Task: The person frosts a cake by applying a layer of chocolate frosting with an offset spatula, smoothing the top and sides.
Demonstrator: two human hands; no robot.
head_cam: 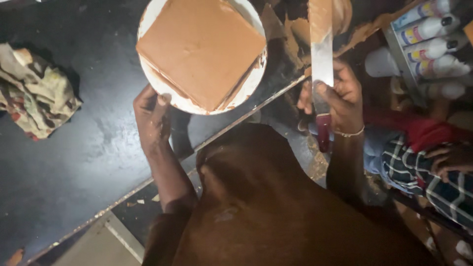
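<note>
A square cake covered in smooth brown icing sits on a round white board on a dark table. My left hand grips the near rim of the board. My right hand is closed around the red handle of a long flat metal spatula. Its blade points away from me, to the right of the cake, and carries brown icing near the tip. The blade does not touch the cake.
A crumpled patterned cloth lies at the table's left. Brown icing smears the table behind the spatula. A box of white bottles stands at the right. Another person in a checked garment sits at the right edge.
</note>
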